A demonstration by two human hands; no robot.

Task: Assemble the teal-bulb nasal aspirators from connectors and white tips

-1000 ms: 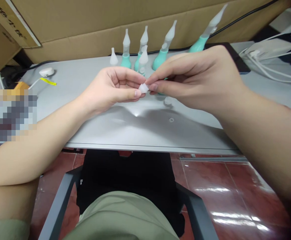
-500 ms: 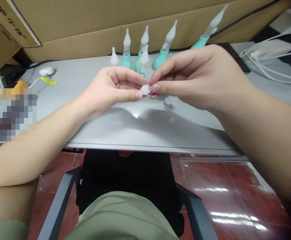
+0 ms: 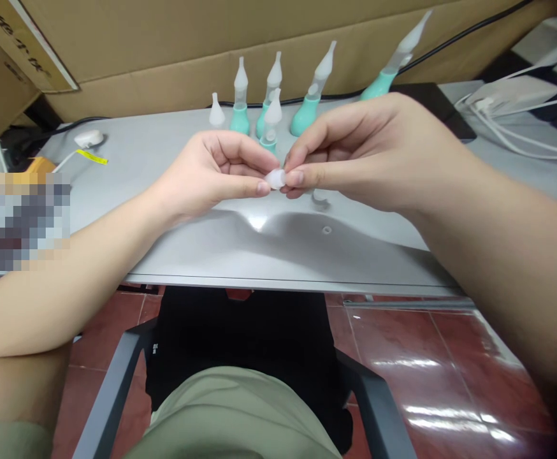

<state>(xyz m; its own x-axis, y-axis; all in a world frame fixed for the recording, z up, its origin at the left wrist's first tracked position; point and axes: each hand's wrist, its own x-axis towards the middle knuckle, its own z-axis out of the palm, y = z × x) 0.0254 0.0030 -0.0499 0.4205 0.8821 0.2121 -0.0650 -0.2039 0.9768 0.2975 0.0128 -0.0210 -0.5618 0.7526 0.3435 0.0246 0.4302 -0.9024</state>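
Although the cardboard [image 3: 187, 44] behind everything has big dark characters on a strip at upper left, they're slanted and I can't read them for sure. Next down is the grey bench [image 3: 187, 255], with a pixelated patch [image 3: 20, 217] covering whatever's at its left side. Right hand [image 3: 370, 150] and left hand [image 3: 225, 167] are both pinched nearly closed, thumb to fingers, on the same little part. Five green bulbs [image 3: 304, 116] with clear necks and white tips stand behind them; the nearest one's base is blocked by the hands, and the far-right one's bottom by the right hand. Yellow tag [image 3: 92, 156] on the left: any print's too small to read. Loose white tip [image 3: 217, 113] stands left of the bulbs. The small white piece [image 3: 275, 179] they're gripping is above the bench, ends covered by fingertips. Below the right hand there's a pale round part [image 3: 321, 201], partly hidden, then a tiny ring [image 3: 326, 230].
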